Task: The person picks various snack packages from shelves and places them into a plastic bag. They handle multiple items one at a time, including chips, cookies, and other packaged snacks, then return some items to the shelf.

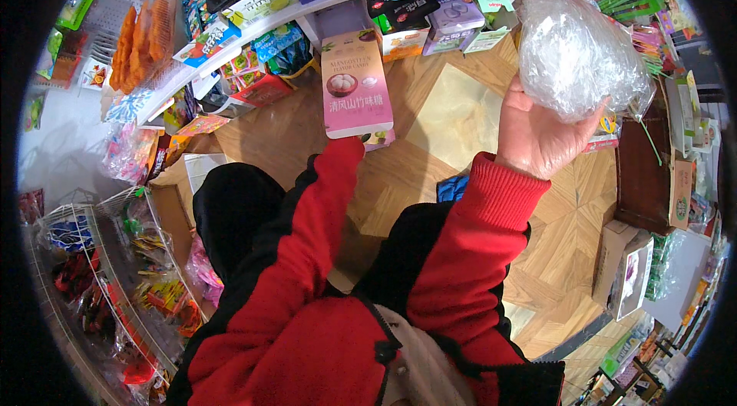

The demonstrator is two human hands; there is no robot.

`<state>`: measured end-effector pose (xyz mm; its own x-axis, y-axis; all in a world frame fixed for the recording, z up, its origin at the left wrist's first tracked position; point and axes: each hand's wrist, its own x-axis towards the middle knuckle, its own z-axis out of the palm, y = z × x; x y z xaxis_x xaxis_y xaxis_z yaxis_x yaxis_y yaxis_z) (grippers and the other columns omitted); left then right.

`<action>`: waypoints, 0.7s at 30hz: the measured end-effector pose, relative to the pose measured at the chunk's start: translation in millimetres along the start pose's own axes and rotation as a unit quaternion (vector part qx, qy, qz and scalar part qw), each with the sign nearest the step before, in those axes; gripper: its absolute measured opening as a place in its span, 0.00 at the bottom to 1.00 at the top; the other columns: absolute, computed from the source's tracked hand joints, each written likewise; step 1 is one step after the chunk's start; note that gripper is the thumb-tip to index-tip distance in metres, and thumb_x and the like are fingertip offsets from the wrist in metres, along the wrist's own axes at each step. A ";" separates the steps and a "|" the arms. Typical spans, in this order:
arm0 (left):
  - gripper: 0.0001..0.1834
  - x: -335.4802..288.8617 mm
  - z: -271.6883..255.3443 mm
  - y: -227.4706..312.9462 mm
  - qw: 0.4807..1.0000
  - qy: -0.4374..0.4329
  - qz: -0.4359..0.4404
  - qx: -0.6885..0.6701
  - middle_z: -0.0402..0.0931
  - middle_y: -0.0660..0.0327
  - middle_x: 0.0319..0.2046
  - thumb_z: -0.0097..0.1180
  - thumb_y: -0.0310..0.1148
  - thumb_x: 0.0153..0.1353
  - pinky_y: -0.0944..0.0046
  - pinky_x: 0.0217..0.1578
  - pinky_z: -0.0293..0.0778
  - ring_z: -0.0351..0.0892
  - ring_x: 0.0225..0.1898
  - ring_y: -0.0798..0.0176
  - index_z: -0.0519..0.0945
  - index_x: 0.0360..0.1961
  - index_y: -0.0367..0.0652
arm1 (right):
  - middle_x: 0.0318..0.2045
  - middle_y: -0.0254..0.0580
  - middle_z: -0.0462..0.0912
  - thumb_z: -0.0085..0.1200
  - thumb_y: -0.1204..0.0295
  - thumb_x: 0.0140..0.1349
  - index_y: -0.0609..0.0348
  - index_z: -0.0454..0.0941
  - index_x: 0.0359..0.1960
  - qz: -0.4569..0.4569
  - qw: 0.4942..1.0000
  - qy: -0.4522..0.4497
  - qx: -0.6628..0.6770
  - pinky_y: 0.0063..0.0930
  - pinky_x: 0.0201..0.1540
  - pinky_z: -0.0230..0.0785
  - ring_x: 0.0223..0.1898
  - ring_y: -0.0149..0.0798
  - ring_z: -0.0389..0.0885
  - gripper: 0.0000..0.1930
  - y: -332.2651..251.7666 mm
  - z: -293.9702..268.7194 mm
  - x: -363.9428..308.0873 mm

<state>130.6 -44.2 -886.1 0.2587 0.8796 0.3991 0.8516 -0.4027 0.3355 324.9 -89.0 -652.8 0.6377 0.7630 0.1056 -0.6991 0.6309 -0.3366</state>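
My right hand [541, 133] is raised at the right and grips a bundled clear plastic bag [576, 53]. Its palm and thumb show below the bag, while the other fingers are mostly behind it. On the left, my red and black sleeve [322, 191] reaches up to the lower end of a pink and tan candy box [357, 87]. That box hides my left hand, which appears to hold it from beneath. The box stands out in front of the shelf, its printed face toward me, with another bit of pink [380, 140] showing under its lower edge.
A curved white shelf [276, 18] carries several candy boxes, with more cartons [453, 18] below. Wire baskets [100, 252] of small packets stand at the left. A dark brown box [643, 168] and a white carton [631, 275] are at the right, above a wood-patterned floor [568, 237].
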 end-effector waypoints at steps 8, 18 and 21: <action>0.25 1.0 2.3 -4.5 0.999 -0.008 -0.018 -0.025 0.68 0.51 0.53 0.53 0.43 0.55 0.46 0.56 0.60 0.65 0.55 0.45 0.72 0.52 0.45 | 0.57 0.41 0.71 0.59 0.60 0.53 0.53 0.66 0.57 0.012 1.000 -0.008 0.020 0.44 0.58 0.63 0.58 0.44 0.68 0.29 -2.4 -1.3 1.2; 0.26 109.7 23.8 -42.5 0.996 0.029 -0.086 0.019 0.68 0.52 0.53 0.55 0.42 0.53 0.46 0.56 0.60 0.65 0.55 0.45 0.71 0.52 0.45 | 0.56 0.40 0.71 0.60 0.61 0.53 0.53 0.67 0.57 0.029 0.999 0.006 0.031 0.44 0.58 0.62 0.58 0.44 0.68 0.29 -6.4 -6.0 3.7; 0.26 153.7 31.3 -60.5 0.993 0.067 -0.082 0.053 0.68 0.53 0.53 0.55 0.42 0.53 0.46 0.56 0.60 0.65 0.55 0.46 0.70 0.52 0.45 | 0.57 0.40 0.70 0.60 0.60 0.52 0.53 0.67 0.57 0.019 1.000 -0.001 0.004 0.44 0.59 0.61 0.58 0.44 0.67 0.30 -12.6 -8.7 4.5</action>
<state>133.1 123.3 -871.8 0.0560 0.8862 0.4599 0.9224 -0.2222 0.3158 339.4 -94.8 -656.2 0.6108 0.7861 0.0943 -0.7247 0.6030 -0.3334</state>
